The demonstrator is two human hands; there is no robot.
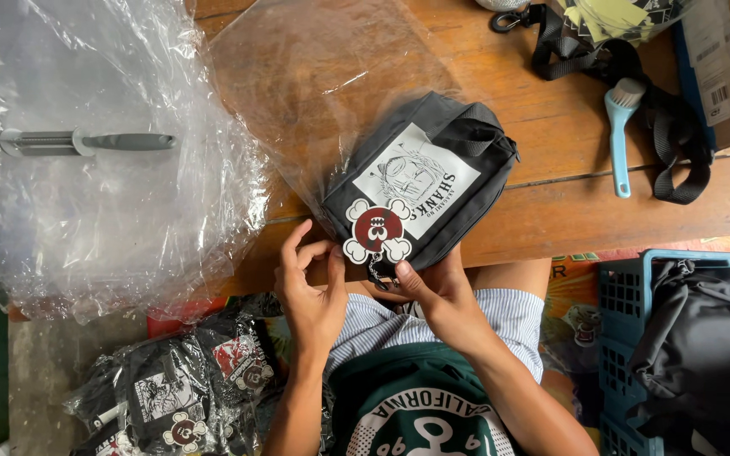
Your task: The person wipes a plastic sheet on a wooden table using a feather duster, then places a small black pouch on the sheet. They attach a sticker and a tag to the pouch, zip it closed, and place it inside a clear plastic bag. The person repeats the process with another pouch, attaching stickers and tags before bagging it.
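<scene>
The left hand [313,291] pinches the edge of a clear plastic sleeve [314,93], fingertips pressed together, while the right hand [437,291] grips the near end of a small black fabric pouch [424,190] half inside that sleeve at the wooden worktop [568,211] edge. The pouch is soft and boxy, with a white printed patch and a red-and-white skull-shaped rubber charm [377,230]. Crinkled plastic sheeting [111,211] lies to the left, a pale blue brush [619,135] to the right

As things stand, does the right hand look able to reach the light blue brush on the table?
Probably yes: the right hand holds the black pouch, but bare table lies between it and the brush.
</scene>
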